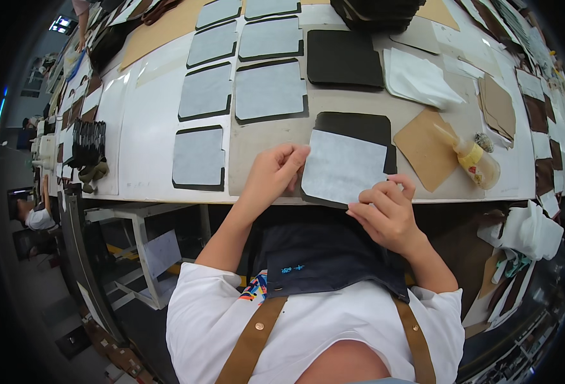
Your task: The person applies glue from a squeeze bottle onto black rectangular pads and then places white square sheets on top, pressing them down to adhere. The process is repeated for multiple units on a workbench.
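Observation:
A pale grey-blue sheet (pixel 345 163) lies slightly askew over a black panel (pixel 359 123) at the table's near edge. The panel's top and right side stick out beyond the sheet. My left hand (pixel 275 171) pinches the sheet's upper left edge between thumb and forefinger. At the lower right corner, the fingers of my right hand (pixel 386 206) are closed on the same sheet, the thumb along its lower edge. To the left, several black panels, each with a pale sheet on top, lie in two columns; the nearest such panel (pixel 198 157) is beside my left hand.
Beyond the work lies a bare black panel (pixel 344 59), with a dark stack (pixel 377 11) behind it. White sheets (pixel 420 80), a tan board (pixel 426 147) and a yellowish glue bottle (pixel 477 165) are on the right. Black pieces (pixel 88 144) stand bundled at the left edge.

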{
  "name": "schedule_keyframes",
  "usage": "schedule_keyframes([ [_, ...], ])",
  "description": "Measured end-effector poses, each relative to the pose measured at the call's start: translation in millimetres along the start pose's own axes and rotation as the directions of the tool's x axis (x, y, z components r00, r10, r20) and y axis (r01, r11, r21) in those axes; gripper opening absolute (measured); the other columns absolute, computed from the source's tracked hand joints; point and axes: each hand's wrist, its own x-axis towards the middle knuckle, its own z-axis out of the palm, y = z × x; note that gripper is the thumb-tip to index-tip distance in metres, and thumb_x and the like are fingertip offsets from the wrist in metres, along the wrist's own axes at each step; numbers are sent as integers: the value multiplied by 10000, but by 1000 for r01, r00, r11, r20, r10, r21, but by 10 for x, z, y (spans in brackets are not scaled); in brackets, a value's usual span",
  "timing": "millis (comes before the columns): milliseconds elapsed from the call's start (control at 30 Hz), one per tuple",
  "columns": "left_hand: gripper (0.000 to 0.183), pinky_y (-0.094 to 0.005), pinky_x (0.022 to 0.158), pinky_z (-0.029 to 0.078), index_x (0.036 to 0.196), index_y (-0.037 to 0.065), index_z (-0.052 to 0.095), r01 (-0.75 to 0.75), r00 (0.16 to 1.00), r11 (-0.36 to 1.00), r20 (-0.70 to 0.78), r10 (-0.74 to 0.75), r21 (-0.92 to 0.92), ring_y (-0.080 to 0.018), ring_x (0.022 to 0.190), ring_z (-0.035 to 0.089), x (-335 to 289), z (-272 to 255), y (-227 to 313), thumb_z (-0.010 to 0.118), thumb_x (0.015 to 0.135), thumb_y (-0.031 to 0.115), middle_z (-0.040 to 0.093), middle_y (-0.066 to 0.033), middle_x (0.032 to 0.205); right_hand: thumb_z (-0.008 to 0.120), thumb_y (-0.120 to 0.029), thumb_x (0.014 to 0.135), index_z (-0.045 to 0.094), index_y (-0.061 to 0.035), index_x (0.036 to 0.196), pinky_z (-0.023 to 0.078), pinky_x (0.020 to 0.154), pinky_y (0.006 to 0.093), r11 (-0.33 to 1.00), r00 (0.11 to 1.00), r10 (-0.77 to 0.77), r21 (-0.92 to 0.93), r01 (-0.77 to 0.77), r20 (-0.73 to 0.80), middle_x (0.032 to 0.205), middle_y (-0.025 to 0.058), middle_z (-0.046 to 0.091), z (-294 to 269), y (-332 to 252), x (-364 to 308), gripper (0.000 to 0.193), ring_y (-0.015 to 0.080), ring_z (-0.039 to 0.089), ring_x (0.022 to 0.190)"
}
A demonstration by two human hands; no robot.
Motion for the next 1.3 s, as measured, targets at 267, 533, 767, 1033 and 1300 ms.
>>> schedule_keyframes([
  [267,274,-208,506,381,954,-23,675,-15,997,998,-70,19,69,-42,535,498,101,52,47,643,1019,241,599,8,701,829,-171,768,692,-129,896,371,1002,434,1000,999,14,5,-14,46,887,-14,629,42,4,-96,192,178,587,856],
  [533,192,-238,604,389,961,38,687,-265,914,863,-173,367,430,-54,685,512,72,-181,134,699,969,229,638,38,783,802,-112,778,711,-114,892,373,990,449,981,981,161,-87,-171,-111,888,8,638,-84,225,-102,147,223,585,863],
  [767,223,-245,645,456,1014,8,692,-186,654,810,-545,525,556,-60,718,540,174,-1738,343,659,1012,229,657,2,804,742,-67,834,684,-83,901,371,1014,465,944,953,255,-173,-282,-164,905,47,624,-109,414,-130,90,249,589,900],
  [1033,258,-255,725,508,1041,-8,691,-193,410,665,-556,723,722,-93,768,633,1102,-3074,529,641,1022,244,709,-37,855,704,-41,862,651,-67,915,376,1025,486,902,921,310,-231,-364,-237,908,73,622,0,476,-149,80,271,590,898],
  [1300,275,-257,781,501,1055,-10,681,-314,309,850,-800,514,424,-105,836,648,2419,-3936,237,641,1019,260,720,-56,890,655,-29,874,630,-64,934,386,1012,499,864,899,367,-272,-424,-238,874,83,622,7,479,-191,73,278,585,855],
])
